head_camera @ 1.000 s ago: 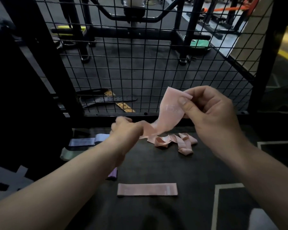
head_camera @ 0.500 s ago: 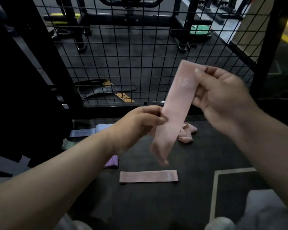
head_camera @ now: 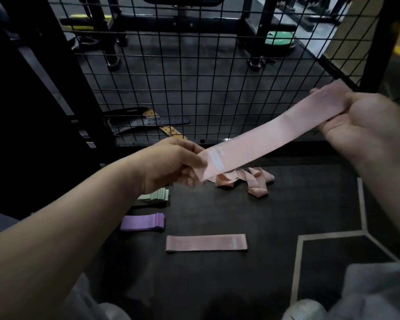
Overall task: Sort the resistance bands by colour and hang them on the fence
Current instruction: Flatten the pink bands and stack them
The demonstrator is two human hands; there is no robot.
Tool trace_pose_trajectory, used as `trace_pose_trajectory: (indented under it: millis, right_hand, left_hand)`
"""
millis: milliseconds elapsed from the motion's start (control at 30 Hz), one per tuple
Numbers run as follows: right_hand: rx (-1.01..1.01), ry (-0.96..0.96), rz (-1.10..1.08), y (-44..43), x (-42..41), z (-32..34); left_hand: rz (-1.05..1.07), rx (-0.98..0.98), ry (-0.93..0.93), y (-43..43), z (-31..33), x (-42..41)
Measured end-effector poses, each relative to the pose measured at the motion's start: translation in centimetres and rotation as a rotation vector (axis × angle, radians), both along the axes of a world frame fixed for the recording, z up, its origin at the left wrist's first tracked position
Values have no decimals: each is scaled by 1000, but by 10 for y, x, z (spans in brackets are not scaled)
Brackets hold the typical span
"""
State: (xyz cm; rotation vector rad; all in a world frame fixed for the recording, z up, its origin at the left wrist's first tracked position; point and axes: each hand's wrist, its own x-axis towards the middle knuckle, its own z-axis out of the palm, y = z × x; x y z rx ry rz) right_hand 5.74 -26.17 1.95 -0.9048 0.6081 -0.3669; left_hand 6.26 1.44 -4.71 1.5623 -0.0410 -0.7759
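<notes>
Pink band [head_camera: 267, 140] stretched flat, gripped by left hand [head_camera: 171, 165], right hand [head_camera: 365, 125]

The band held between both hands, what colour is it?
The band is pale pink; the head view shows it.

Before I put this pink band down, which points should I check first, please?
1. Grip on both ends: left hand pinches one end of the held pink band, right hand grips the other. Ok.
2. Band straight: it spans flat between the hands, no twist visible. Ok.
3. Colour match: the flat pink band on the floor looks the same pink. Ok.
4. Landing place: nothing lies on that flat band. Ok.
5. Pink group finished: the tangled pink pile lies unsorted by the fence. Not ok.
6. Hooks on the fence for hanging: cannot tell.
</notes>
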Motion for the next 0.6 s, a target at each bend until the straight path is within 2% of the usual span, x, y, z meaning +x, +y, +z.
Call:
trace_pose_trajectory:
  millis: [100, 200, 367, 467, 600]
  right_hand:
    - [-76, 79, -3, 3, -5, -5]
    - [-161, 127, -4, 14, -11, -10]
    - [-334, 96, -24, 32, -19, -14]
    - [-608, 76, 97, 42, -23, -16]
    - [-1182, 30, 469, 53, -31, -26]
  left_hand:
    - [213, 88, -86, -2, -7, 8]
    - [378, 128, -251, -4, -12, 10]
    - [392, 56, -512, -11, -6, 7]
    - [341, 97, -669, -15, -4, 3]
    - [216, 48, -792, -17, -9, 0]
